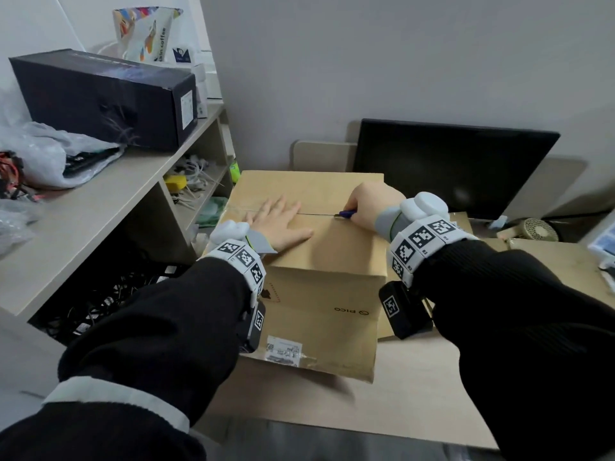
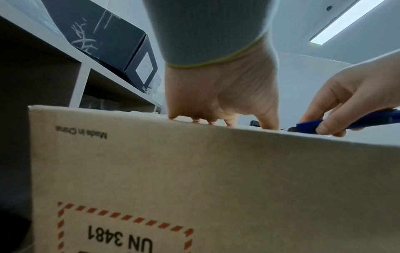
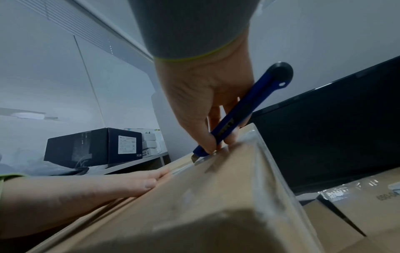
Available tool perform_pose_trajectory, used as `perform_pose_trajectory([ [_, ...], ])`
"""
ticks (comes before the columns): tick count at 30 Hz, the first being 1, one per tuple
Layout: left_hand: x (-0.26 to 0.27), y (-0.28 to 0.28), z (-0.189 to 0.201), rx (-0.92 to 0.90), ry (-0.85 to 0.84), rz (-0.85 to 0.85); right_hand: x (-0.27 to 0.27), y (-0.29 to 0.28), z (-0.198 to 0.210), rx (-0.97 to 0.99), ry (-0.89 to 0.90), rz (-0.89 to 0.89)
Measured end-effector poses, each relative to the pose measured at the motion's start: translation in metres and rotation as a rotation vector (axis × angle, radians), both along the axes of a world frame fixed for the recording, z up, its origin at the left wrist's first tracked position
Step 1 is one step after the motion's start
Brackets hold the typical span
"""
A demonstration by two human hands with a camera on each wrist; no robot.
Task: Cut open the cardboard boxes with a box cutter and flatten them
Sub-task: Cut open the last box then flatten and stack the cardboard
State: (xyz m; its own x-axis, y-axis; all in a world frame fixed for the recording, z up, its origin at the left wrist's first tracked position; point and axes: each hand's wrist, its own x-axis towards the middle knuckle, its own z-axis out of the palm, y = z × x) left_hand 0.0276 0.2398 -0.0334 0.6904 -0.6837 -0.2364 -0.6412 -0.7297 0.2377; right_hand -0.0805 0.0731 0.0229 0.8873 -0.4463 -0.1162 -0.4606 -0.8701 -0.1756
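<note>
Cardboard box printed "PICO", "UN 3481", "Made in China", left hand flat, fingers straight, pressing box top at frame centre, right hand gripping blue box cutter, blade on top seam just beside left fingertips

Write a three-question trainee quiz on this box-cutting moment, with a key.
1. True or false: the left hand lies flat on top of the brown cardboard box.
2. Which hand holds the blue-handled box cutter in its grip?
3. The cutter's blade meets the box at: A) the taped top seam B) a side wall C) the bottom.

Key: 1 true; 2 the right hand; 3 A.
</note>
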Motion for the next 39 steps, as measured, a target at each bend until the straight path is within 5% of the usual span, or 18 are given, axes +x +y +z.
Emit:
perform_pose_trajectory([
  [8,-0.008,0.007,0.002,-0.121,-0.033,0.090,-0.007,0.010,0.005,0.053,-0.112,0.086],
  [23,-0.004,0.025,-0.007,-0.146,0.031,0.083,0.042,0.054,-0.012,-0.029,-0.024,0.134],
  [39,0.006,0.012,-0.003,-0.097,-0.005,0.056,0.015,0.013,0.000,-0.113,0.053,0.089],
])
